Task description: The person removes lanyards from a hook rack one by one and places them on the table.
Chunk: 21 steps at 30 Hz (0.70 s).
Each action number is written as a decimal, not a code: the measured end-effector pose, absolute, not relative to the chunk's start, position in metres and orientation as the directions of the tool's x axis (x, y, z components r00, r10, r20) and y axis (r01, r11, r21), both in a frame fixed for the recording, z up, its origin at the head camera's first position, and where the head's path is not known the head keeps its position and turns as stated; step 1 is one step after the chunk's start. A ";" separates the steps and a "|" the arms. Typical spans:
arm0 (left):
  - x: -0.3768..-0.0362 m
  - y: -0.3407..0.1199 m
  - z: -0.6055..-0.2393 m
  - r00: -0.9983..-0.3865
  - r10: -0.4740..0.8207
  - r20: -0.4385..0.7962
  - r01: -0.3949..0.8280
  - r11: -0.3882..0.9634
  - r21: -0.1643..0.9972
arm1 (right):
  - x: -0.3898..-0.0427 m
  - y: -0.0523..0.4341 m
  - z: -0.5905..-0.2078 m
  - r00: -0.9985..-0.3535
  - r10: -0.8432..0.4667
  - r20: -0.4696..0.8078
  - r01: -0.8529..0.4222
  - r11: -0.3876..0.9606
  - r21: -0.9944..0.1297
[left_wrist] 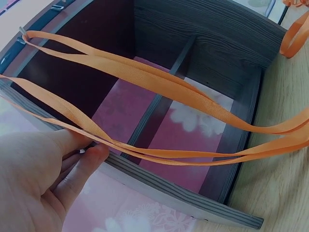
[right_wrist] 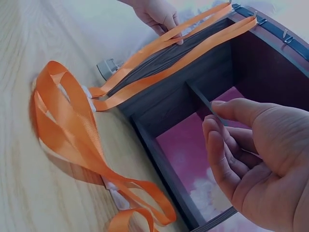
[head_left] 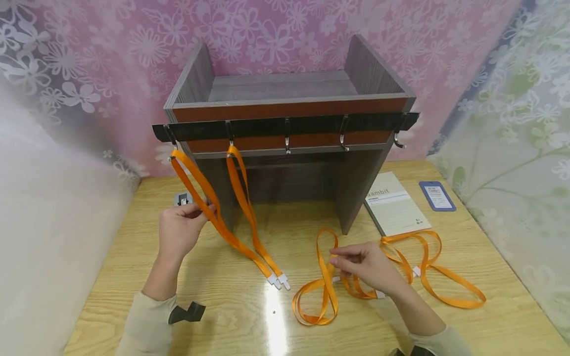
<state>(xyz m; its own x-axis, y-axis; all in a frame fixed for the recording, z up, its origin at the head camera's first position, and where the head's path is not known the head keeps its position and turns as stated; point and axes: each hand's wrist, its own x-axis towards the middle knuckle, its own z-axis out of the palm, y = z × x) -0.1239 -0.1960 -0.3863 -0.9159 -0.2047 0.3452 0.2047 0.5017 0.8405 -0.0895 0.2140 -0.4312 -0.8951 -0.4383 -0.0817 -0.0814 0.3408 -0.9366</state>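
1. The landmark is the wooden rack [head_left: 289, 106], a dark open-topped shelf unit standing at the back of the bench [head_left: 249, 316] against the flowered wall covering. A black hook rail [head_left: 285, 126] runs across its front, so straps can hang free in front of it.

2. Two orange lanyards hang from the rail's two leftmost hooks. The first hung lanyard [head_left: 209, 207] loops from the end hook, the second hung lanyard [head_left: 247, 212] from the next; both slope down and forward from the rack until their white clips rest on the bench.

3. The left hand [head_left: 178, 230], in front of the rack's left corner, pinches the first hung lanyard between thumb and fingertips. The left wrist view shows the strap [left_wrist: 72, 121] passing under the fingertips, apparently held to keep the loop flat on its hook.

4. The right hand [head_left: 367, 267], in front of the rack's right leg, has its fingers curled and pinches a loose lanyard [head_left: 322, 282] near the top of its loop; the rest of that strap lies coiled on the bench.

5. Another loose lanyard [head_left: 432, 277] lies to the right of that hand, further from the rack.

6. Three hooks on the rail's right half carry nothing.

7. Beside the rack's right leg lie a notebook [head_left: 396, 202] and, further right, a blue card holder [head_left: 437, 196].
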 end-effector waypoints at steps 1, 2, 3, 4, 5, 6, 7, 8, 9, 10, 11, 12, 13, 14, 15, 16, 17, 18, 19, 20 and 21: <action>-0.124 -0.196 -0.386 -0.916 -0.204 0.345 0.203 0.506 0.838 | -0.090 0.213 -0.430 -0.896 -0.437 -0.081 -0.080 0.339 -0.937; -0.124 -0.196 -0.385 -0.917 -0.202 0.343 0.202 0.507 0.838 | -0.091 0.213 -0.430 -0.897 -0.435 -0.082 -0.078 0.337 -0.938; -0.124 -0.196 -0.385 -0.917 -0.201 0.343 0.202 0.508 0.838 | -0.092 0.212 -0.429 -0.897 -0.434 -0.082 -0.076 0.335 -0.939; -0.124 -0.196 -0.385 -0.918 -0.199 0.344 0.203 0.509 0.837 | -0.092 0.211 -0.429 -0.898 -0.433 -0.081 -0.075 0.331 -0.941; -0.124 -0.196 -0.385 -0.918 -0.198 0.344 0.204 0.508 0.837 | -0.092 0.210 -0.428 -0.898 -0.433 -0.081 -0.071 0.323 -0.944; -0.124 -0.196 -0.385 -0.917 -0.198 0.347 0.206 0.510 0.835 | -0.093 0.209 -0.428 -0.898 -0.433 -0.077 -0.071 0.317 -0.946; -0.124 -0.196 -0.385 -0.917 -0.197 0.347 0.207 0.510 0.835 | -0.093 0.208 -0.427 -0.898 -0.433 -0.076 -0.072 0.314 -0.947; -0.124 -0.196 -0.385 -0.917 -0.197 0.347 0.207 0.507 0.836 | -0.092 0.208 -0.427 -0.898 -0.434 -0.072 -0.075 0.313 -0.947; -0.124 -0.196 -0.386 -0.916 -0.196 0.350 0.210 0.509 0.835 | -0.092 0.207 -0.426 -0.898 -0.434 -0.065 -0.082 0.311 -0.947; -0.124 -0.196 -0.386 -0.916 -0.194 0.352 0.211 0.512 0.832 | -0.093 0.206 -0.426 -0.899 -0.433 -0.058 -0.087 0.308 -0.947; -0.124 -0.196 -0.386 -0.915 -0.193 0.354 0.213 0.516 0.830 | -0.093 0.205 -0.425 -0.900 -0.432 -0.053 -0.091 0.306 -0.948; -0.124 -0.196 -0.386 -0.914 -0.191 0.358 0.215 0.519 0.827 | -0.094 0.204 -0.424 -0.902 -0.429 -0.050 -0.093 0.305 -0.948; -0.124 -0.196 -0.385 -0.914 -0.189 0.359 0.217 0.519 0.827 | -0.094 0.203 -0.423 -0.902 -0.429 -0.046 -0.096 0.304 -0.948; -0.125 -0.196 -0.385 -0.913 -0.188 0.363 0.220 0.521 0.824 | -0.095 0.201 -0.422 -0.902 -0.430 -0.041 -0.098 0.297 -0.950; -0.125 -0.196 -0.385 -0.912 -0.188 0.366 0.222 0.523 0.823 | -0.096 0.200 -0.422 -0.902 -0.430 -0.039 -0.096 0.288 -0.953; -0.125 -0.196 -0.385 -0.911 -0.189 0.366 0.222 0.523 0.823 | -0.097 0.199 -0.421 -0.901 -0.433 -0.036 -0.096 0.279 -0.956; -0.125 -0.196 -0.385 -0.912 -0.190 0.364 0.221 0.521 0.824 | -0.097 0.198 -0.420 -0.900 -0.435 -0.032 -0.097 0.273 -0.957; -0.125 -0.196 -0.385 -0.913 -0.192 0.360 0.217 0.517 0.828 | -0.098 0.198 -0.419 -0.899 -0.438 -0.027 -0.103 0.271 -0.957; -0.125 -0.196 -0.385 -0.914 -0.195 0.356 0.213 0.515 0.830 | -0.099 0.197 -0.418 -0.896 -0.443 -0.020 -0.111 0.269 -0.957; -0.125 -0.196 -0.385 -0.915 -0.196 0.353 0.209 0.517 0.830 | -0.099 0.197 -0.418 -0.896 -0.444 -0.017 -0.115 0.270 -0.956; -0.124 -0.196 -0.385 -0.916 -0.197 0.348 0.204 0.518 0.831 | -0.100 0.196 -0.417 -0.896 -0.444 -0.017 -0.117 0.273 -0.955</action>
